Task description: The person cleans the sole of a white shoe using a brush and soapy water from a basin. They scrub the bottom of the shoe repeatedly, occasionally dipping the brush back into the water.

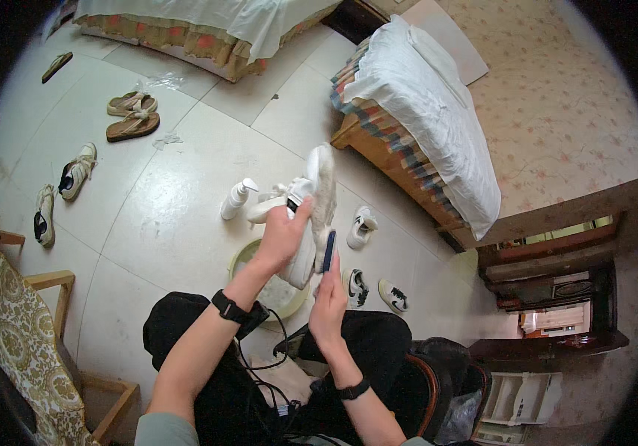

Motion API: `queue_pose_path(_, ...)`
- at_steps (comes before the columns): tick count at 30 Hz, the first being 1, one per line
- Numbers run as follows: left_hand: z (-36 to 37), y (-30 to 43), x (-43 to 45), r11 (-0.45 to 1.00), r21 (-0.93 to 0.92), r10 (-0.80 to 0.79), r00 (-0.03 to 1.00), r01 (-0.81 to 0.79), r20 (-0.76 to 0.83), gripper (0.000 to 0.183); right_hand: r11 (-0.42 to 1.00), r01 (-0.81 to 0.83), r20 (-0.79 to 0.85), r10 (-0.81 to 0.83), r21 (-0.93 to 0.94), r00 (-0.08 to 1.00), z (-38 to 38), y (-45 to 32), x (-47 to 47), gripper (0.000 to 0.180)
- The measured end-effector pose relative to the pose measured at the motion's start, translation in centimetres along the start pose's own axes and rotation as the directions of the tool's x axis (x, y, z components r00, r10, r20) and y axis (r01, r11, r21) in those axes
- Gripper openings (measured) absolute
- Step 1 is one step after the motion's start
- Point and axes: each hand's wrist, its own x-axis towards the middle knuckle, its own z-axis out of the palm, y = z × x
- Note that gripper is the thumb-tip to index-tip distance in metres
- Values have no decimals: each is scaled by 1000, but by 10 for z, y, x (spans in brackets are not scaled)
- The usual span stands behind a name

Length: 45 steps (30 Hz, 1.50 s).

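Note:
My left hand [284, 234] grips a white sneaker [300, 267] at its upper, with the sole turned to the right. In my right hand [330, 304] is a brush with a dark blue back [329, 251], its bristles against the sole near the sneaker's lower end. Below the sneaker stands a pale green basin [233, 267] of cloudy, sudsy liquid, partly hidden by my left hand and the shoe. A white pump bottle [235, 199] stands on the floor beyond the basin.
More sneakers [362, 227] stand right of the basin; others [78, 171] lie at left, near brown sandals [133, 126]. A cloth-covered wooden cabinet [397, 161] stands at upper right, a patterned-covered chair [18, 334] at lower left. Cables [266, 367] hang over my lap.

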Motion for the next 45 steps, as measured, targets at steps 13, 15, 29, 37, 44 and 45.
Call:
queue_pose_path(13, -4, -11, -4, 996, -73, -50, 999, 49, -15, 42, 999, 30, 78, -33, 39, 996, -2, -44, 65, 51)
queue_pose_path(15, -1, -9, 1, 993, -107, -48, 998, 44, -31, 40, 997, 50, 47, -48, -58, 998, -6, -46, 28, 51)
queue_pose_path(29, -11, 12, -1, 784, -441, -348, 898, 437, 270, 40, 831, -32, 99, 104, -555, 990, 1, -117, 67, 50)
queue_pose_path(37, -2, 8, -2, 710, -515, -340, 875, 479, 346, 46, 894, 45, 107, 3, -445, 994, -12, -116, 76, 48)
queue_pose_path(44, -14, 8, 5, 728, -550, -304, 911, 410, 277, 43, 905, -81, 141, 152, -417, 978, -6, -116, 80, 47)
queue_pose_path(45, -19, 8, 8, 753, -520, -311, 914, 404, 260, 45, 904, -100, 167, 184, -416, 969, -10, -115, 62, 47)
